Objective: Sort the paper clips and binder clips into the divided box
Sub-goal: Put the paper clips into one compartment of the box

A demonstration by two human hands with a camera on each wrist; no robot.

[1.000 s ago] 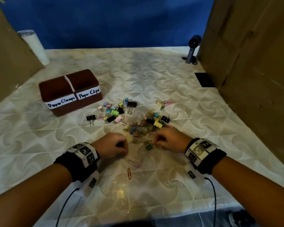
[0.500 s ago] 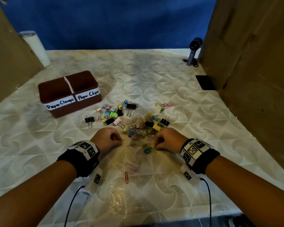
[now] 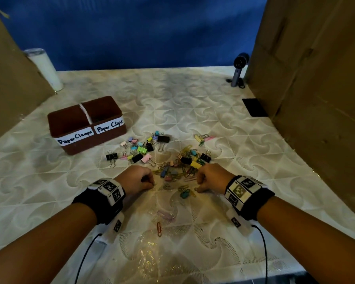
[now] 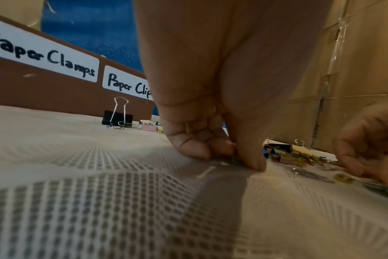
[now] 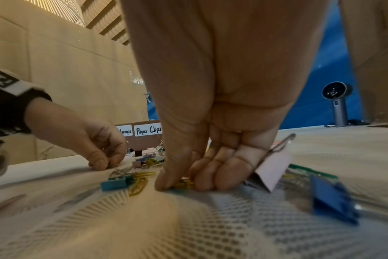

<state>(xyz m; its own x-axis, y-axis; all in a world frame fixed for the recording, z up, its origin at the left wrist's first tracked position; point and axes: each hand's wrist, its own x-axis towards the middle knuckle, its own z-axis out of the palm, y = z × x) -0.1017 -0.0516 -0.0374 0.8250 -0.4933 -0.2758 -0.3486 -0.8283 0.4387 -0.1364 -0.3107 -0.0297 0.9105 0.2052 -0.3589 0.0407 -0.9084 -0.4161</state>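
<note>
A pale quilted surface [image 3: 244, 165] fills most of the head view, with cardboard walls [image 3: 316, 78] at both sides and a blue backdrop [image 3: 131, 33] across the top. The brown box [image 3: 111, 134] sits left of centre, its left half labelled "Paper Clamps", its right half "Paper Clips". Just right of and below it, at mid-frame, lies the pile of clips [image 3: 172, 160], binder and paper clips mixed. Both hands rest at the pile's lower edge, fingers curled down onto the surface. The left hand [image 3: 135, 179] pinches a small greenish clip [image 4: 235, 160] between thumb and fingertips. The right hand [image 3: 209, 178] pinches a yellow paper clip [image 5: 185, 183] the same way. An orange paper clip [image 3: 159, 228] lies alone lower in the frame, between the forearms.
</note>
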